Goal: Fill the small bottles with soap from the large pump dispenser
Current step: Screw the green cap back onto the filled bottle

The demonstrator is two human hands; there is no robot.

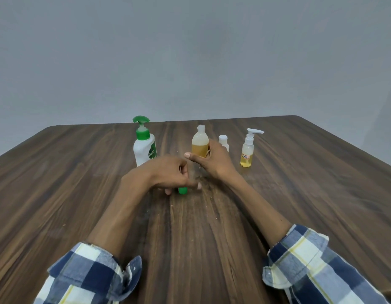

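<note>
A large white dispenser (144,148) with a green pump head stands at the back left of the wooden table (80,183). Right of it stands an uncapped small bottle (200,143), about half full of amber soap. My right hand (210,161) reaches to that bottle, fingers behind it and thumb stretched out to the left; whether it grips the bottle is hidden. My left hand (170,174) is curled over a small green cap (182,190) that rests on the table and pinches it.
Behind my right hand stands a small white capped bottle (224,142). Further right is a small clear pump bottle (248,150) with amber liquid and a label. A plain grey wall lies beyond the table's far edge.
</note>
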